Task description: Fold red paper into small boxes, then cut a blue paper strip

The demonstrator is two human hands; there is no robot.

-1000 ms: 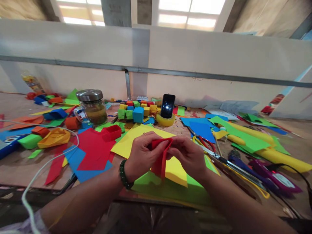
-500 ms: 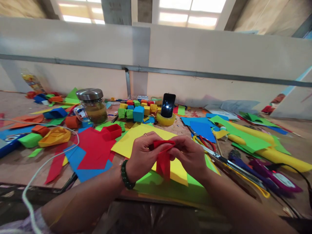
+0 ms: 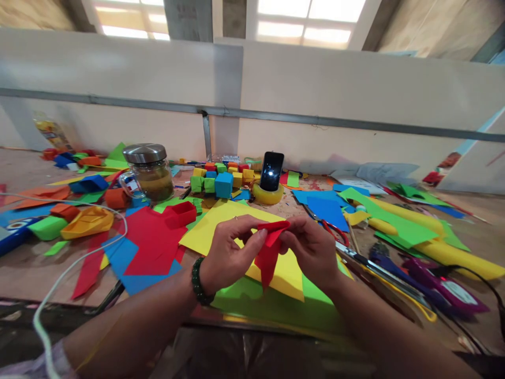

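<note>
A piece of folded red paper (image 3: 268, 260) is held up between my two hands, its lower end hanging down to a narrow tip. My left hand (image 3: 232, 250) pinches its upper left side, thumb in front; a dark beaded bracelet circles that wrist. At the upper right corner, the fingertips of my right hand (image 3: 311, 247) grip the fold. Beneath the hands lie a yellow sheet (image 3: 211, 221) and a green sheet (image 3: 252, 305) at the table's front edge. Farther left, red paper (image 3: 150, 242) rests over blue paper (image 3: 122, 263).
Folded paper cubes (image 3: 223, 185) cluster behind the hands, beside a phone (image 3: 272, 171) propped in a yellow ring (image 3: 268, 195). A lidded glass mug (image 3: 148, 173) stands left. Scissors (image 3: 335, 231), a utility knife (image 3: 382, 276) and a purple device (image 3: 445, 287) lie right. A white cable (image 3: 79, 263) crosses the left.
The red paper has shifted slightly right and turned, so its top fold shows more. My left thumb has moved along its front, and my right hand has moved a little to the right.
</note>
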